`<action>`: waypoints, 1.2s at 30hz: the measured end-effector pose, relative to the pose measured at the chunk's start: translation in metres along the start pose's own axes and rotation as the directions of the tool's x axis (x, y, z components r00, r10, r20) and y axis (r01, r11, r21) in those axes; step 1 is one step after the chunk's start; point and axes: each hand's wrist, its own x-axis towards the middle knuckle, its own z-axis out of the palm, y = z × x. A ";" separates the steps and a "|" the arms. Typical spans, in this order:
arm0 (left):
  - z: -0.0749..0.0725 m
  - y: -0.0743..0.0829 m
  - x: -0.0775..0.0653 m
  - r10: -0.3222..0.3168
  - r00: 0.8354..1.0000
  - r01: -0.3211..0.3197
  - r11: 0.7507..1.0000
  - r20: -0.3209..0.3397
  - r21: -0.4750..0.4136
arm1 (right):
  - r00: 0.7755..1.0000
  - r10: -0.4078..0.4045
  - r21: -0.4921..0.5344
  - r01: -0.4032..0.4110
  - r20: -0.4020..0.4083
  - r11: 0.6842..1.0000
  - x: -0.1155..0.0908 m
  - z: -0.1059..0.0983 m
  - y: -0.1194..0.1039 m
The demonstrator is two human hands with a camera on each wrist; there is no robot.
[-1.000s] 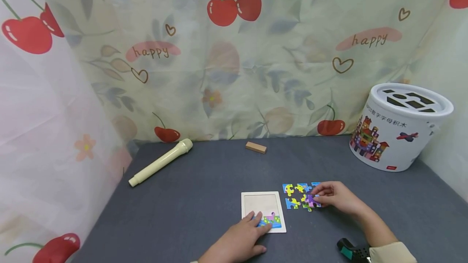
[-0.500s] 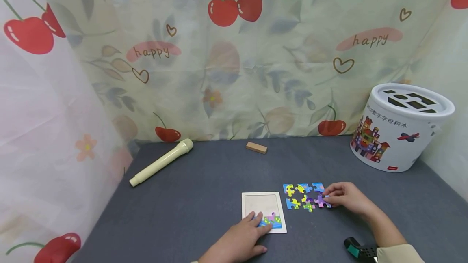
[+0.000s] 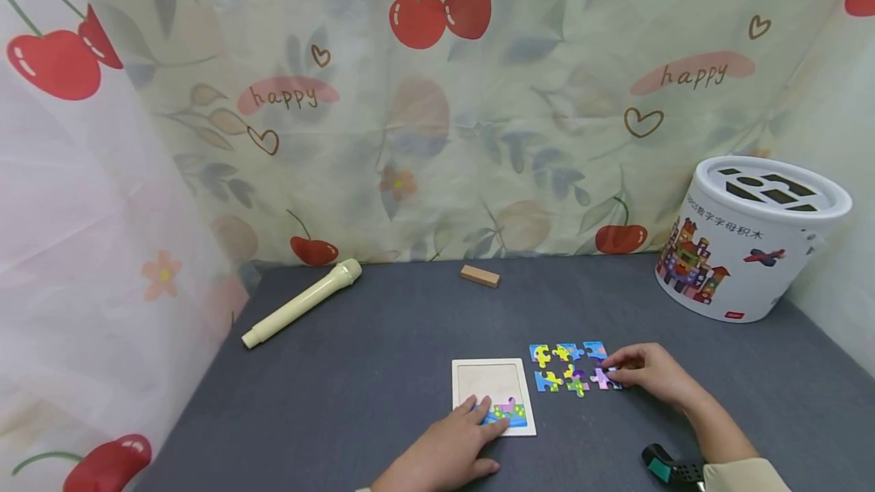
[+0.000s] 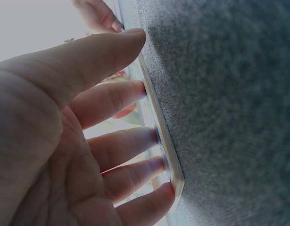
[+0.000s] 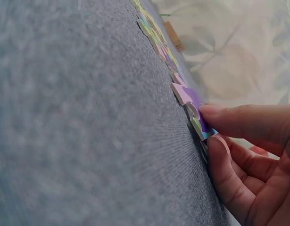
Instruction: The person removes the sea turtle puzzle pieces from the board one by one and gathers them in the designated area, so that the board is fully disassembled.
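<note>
Holds a purple-and-pink puzzle piece (image 3: 603, 379) between thumb and finger of the right hand (image 3: 646, 370), just past the right edge of the wooden tray (image 3: 456, 380) and nearer the right edge of the table (image 3: 383, 332) than its left; rests the left hand (image 3: 456, 435), fingers spread, over the tray's near left corner. Should handle as light, thin and stiff, perhaps slick on the printed face; best pinched by opposite cut edges, off the slim knobs

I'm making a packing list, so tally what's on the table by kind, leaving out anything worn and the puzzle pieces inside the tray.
Puzzle tray: 1
Puzzle pieces outside it: 6, counting the one pinched by the right hand
White bucket: 1
Cream stick: 1
Wooden block: 1
Total: 10
</note>
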 end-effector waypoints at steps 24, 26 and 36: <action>-0.001 0.000 0.001 -0.009 1.000 0.009 1.000 0.008 -0.007 | 0.997 -0.064 -0.135 0.069 0.035 0.988 -0.004 -0.003 0.000; -0.001 -0.001 0.001 -0.009 1.000 0.009 1.000 0.009 -0.005 | 0.997 -0.065 -0.136 0.069 0.033 0.988 -0.003 -0.003 0.000; 0.000 -0.002 0.003 -0.025 0.997 0.029 0.998 0.076 -0.056 | 0.997 -0.066 -0.135 0.069 0.027 0.988 -0.004 -0.002 0.000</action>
